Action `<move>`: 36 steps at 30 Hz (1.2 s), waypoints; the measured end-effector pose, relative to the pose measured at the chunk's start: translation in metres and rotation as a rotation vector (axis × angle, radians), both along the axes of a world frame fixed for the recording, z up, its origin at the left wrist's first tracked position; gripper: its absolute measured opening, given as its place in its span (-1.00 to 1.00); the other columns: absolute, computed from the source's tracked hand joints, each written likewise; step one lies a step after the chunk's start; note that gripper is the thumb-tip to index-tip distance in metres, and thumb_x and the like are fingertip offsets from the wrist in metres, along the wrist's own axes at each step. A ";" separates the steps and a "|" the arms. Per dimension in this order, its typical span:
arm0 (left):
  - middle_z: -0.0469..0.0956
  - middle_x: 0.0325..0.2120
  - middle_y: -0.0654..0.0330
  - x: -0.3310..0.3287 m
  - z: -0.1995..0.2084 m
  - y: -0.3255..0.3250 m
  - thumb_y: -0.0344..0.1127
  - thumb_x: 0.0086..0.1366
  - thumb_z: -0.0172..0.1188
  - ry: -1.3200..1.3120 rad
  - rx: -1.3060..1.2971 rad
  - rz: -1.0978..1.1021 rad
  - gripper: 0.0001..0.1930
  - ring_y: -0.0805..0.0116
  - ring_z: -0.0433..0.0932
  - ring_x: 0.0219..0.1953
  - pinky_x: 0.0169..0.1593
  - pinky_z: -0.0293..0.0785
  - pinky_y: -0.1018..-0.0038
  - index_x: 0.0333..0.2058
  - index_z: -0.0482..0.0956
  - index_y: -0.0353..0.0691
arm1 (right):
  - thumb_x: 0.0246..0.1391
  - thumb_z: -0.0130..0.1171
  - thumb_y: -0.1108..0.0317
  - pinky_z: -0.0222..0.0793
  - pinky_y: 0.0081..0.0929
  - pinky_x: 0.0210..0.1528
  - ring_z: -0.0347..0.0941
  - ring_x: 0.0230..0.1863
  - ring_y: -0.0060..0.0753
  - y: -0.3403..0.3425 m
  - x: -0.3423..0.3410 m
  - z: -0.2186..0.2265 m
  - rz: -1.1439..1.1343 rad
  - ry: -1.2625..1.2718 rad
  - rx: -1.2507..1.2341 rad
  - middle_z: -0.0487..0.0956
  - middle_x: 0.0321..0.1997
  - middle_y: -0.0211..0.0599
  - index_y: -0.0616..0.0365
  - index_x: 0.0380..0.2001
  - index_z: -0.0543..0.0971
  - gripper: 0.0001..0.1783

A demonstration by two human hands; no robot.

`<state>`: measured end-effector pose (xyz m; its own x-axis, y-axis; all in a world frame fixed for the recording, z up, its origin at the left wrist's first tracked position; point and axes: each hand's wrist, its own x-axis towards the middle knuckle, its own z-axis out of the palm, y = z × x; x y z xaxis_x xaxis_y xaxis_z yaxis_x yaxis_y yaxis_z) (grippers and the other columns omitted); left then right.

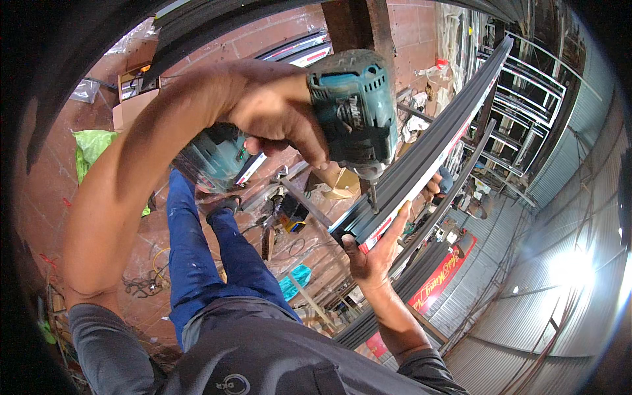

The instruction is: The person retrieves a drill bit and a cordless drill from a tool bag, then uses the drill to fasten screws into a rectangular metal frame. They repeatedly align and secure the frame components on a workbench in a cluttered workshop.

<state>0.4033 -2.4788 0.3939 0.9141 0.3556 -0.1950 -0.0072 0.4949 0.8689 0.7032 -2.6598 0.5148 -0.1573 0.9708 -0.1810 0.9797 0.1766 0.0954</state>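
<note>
My left hand point(276, 112) grips a teal and black cordless drill point(352, 108), held upright with its bit point(373, 197) pointing down onto a long dark metal profile point(428, 151). The bit touches the profile close to its near end. My right hand point(375, 253) holds that near end from below, fingers spread along its edge, where a red and white strip shows. The profile runs away from me to the upper right. My blue-trousered legs point(197, 257) stand on the floor below.
The floor is red brick tile point(52, 197), with a cardboard box point(131, 99), a green bag point(92, 148), a teal cloth point(296, 280) and scattered tools. More dark profiles point(421, 263) lie alongside. Metal frames point(526, 112) lean by a corrugated wall point(546, 316). What looks like another person's hand point(433, 187) rests farther along the profile.
</note>
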 end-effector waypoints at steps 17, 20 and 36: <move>0.53 -0.62 0.26 0.006 -0.007 0.009 -0.18 0.19 0.41 0.079 0.026 -0.054 -0.72 0.53 0.45 -0.68 -0.67 0.35 0.54 -0.19 0.72 -0.20 | -0.23 0.54 -0.28 0.42 0.03 0.17 0.44 0.15 0.50 0.003 -0.001 0.004 -0.050 -0.025 -0.029 0.30 0.30 0.56 0.54 0.45 -0.22 0.58; 0.50 -0.67 0.27 0.013 -0.017 0.006 -0.16 0.16 0.44 -0.035 0.038 0.049 -0.73 0.52 0.45 -0.69 -0.67 0.36 0.51 -0.27 0.71 -0.22 | -0.23 0.53 -0.30 0.41 0.02 0.20 0.43 0.18 0.49 0.004 -0.003 0.005 -0.145 0.010 -0.056 0.28 0.33 0.56 0.52 0.46 -0.21 0.57; 0.71 -0.21 0.14 -0.057 0.038 -0.039 -0.02 0.04 0.55 0.638 0.194 -0.027 -0.40 0.38 0.63 -0.24 -0.09 0.60 0.37 0.01 0.67 -0.21 | -0.21 0.55 -0.10 0.26 -0.04 0.37 0.26 0.38 0.42 -0.006 -0.002 0.001 -0.096 0.101 -0.019 0.11 0.48 0.46 0.42 0.50 -0.22 0.50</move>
